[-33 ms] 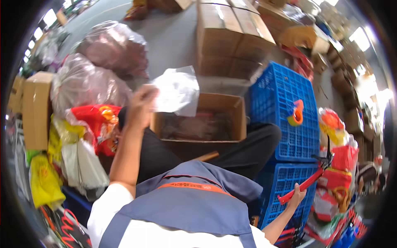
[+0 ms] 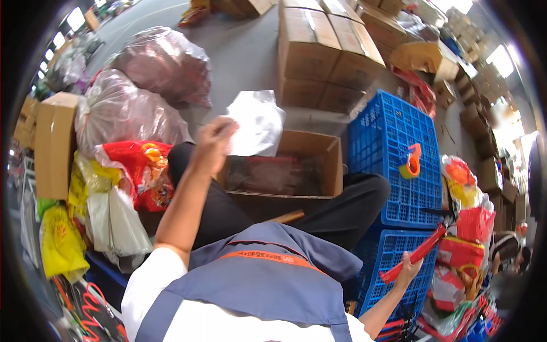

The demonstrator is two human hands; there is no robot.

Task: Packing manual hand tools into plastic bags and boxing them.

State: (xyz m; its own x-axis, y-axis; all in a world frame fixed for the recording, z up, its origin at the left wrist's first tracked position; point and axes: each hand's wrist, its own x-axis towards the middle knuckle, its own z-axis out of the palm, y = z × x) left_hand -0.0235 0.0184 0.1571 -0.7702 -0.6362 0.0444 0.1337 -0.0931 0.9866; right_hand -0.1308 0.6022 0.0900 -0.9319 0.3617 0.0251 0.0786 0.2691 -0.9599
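As left fingers (image 2: 227, 126) pinch plastic bag (image 2: 257, 122), spread rightward, right fingers (image 2: 407, 261) gripping red bar (image 2: 421, 249)

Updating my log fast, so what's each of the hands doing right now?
Left hand: closed, holding a pale plastic bag.
Right hand: closed, holding a long red item.

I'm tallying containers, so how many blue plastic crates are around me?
2, both on your right: the far crate beside the open cardboard box, the near crate by your right hand. Others may be hidden.
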